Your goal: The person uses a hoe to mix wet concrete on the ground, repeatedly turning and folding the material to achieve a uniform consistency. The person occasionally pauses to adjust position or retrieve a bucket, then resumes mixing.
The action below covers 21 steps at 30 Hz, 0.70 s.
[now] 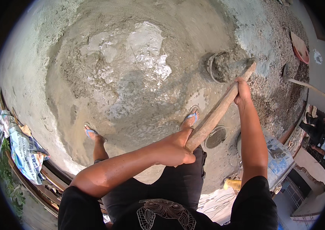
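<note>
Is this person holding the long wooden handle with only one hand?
No: the left hand grips the near end of the wooden handle, and the right hand grips it farther up.

Bright daylight, glare on wet mortar [146, 43], strong fisheye edge distortion.

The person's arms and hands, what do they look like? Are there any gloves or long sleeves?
No gloves! The left hand and right hand are bare. The black sleeves are short and plain, leaving both forearms uncovered. No watch or bracelet shows on either wrist.
</note>
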Each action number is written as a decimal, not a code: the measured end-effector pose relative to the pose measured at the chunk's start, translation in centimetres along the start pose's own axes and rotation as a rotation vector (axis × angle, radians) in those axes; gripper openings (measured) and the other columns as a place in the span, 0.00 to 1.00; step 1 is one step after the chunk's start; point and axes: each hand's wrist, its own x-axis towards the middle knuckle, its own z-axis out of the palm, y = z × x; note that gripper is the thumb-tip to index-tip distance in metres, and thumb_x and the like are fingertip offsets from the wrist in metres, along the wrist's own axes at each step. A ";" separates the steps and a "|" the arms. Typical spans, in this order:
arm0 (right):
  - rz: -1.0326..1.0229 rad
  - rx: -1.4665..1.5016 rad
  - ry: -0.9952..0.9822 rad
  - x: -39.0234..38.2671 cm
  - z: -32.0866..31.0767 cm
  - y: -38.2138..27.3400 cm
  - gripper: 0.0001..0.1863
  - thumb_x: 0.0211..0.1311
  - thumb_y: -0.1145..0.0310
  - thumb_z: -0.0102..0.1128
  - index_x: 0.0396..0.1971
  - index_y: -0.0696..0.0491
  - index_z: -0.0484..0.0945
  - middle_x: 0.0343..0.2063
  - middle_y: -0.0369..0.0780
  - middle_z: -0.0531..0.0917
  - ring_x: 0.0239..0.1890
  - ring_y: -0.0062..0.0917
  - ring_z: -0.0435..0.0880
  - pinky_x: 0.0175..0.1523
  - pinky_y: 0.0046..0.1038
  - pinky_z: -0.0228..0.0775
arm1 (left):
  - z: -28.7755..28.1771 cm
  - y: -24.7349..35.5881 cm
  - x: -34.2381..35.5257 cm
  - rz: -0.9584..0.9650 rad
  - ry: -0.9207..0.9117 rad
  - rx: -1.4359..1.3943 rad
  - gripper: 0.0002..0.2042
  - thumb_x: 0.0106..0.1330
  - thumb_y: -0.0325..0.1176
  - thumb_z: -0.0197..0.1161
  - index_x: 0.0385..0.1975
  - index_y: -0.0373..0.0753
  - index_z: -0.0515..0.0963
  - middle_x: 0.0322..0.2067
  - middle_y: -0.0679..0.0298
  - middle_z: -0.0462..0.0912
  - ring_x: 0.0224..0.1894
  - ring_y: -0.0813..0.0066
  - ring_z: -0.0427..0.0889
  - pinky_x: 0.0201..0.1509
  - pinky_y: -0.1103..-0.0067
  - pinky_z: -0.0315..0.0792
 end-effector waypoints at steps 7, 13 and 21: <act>-0.091 -0.005 0.073 1.6 4.2 12.3 0.10 0.57 0.75 0.56 0.37 0.62 0.70 0.26 0.45 0.78 0.26 0.35 0.83 0.30 0.35 0.77 | -6.5 -21.4 13.3 -0.423 0.909 0.914 0.21 0.55 0.31 0.63 0.50 0.47 0.71 0.42 0.57 0.81 0.45 0.56 0.82 0.54 0.54 0.67; -0.205 0.214 -0.046 -7.4 2.4 11.1 0.15 0.54 0.83 0.53 0.42 0.59 0.62 0.28 0.46 0.77 0.28 0.35 0.82 0.37 0.37 0.79 | -5.4 -24.9 6.7 0.206 0.732 0.705 0.17 0.53 0.32 0.67 0.44 0.43 0.75 0.39 0.54 0.82 0.43 0.52 0.82 0.48 0.60 0.74; 0.045 0.362 -0.208 -13.9 9.1 14.2 0.18 0.55 0.82 0.53 0.44 0.57 0.59 0.31 0.46 0.73 0.30 0.38 0.81 0.38 0.45 0.81 | -1.1 -22.6 -8.9 -0.016 0.873 0.755 0.11 0.52 0.33 0.68 0.33 0.38 0.76 0.26 0.48 0.82 0.31 0.45 0.82 0.35 0.60 0.75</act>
